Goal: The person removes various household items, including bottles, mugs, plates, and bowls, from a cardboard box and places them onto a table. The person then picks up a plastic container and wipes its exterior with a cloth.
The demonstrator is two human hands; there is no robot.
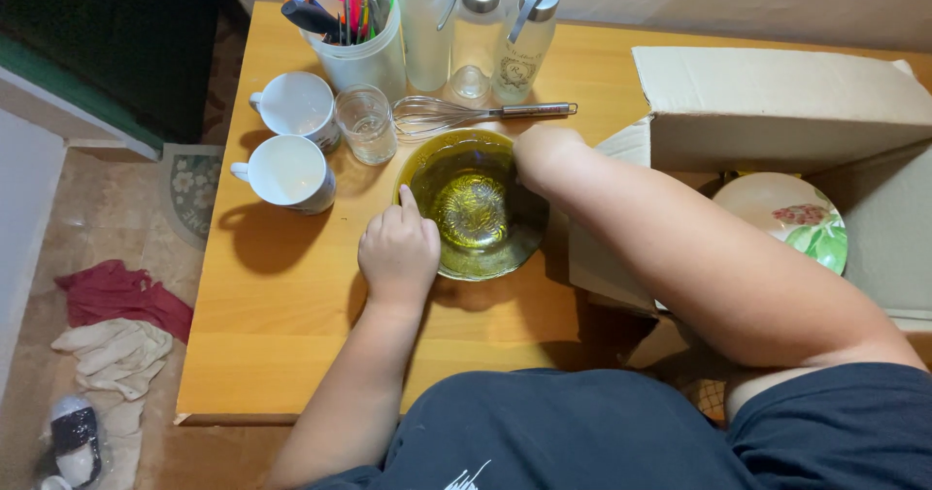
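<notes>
Upright yellow-green glass bowl [473, 206], seemingly empty

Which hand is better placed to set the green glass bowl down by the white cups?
Left, probably. The left hand grips the green glass bowl on the rim nearest the white cups; the right hand holds the far rim, beside the cardboard box.

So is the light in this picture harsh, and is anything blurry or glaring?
Head view: warm overhead light, sharp focus throughout; the two white ceramic cups cast dark shadows on the orange wooden table; soft glints in the yellow-green patterned glass bowl between the left hand and right hand; the upper left corner is very dark.
</notes>
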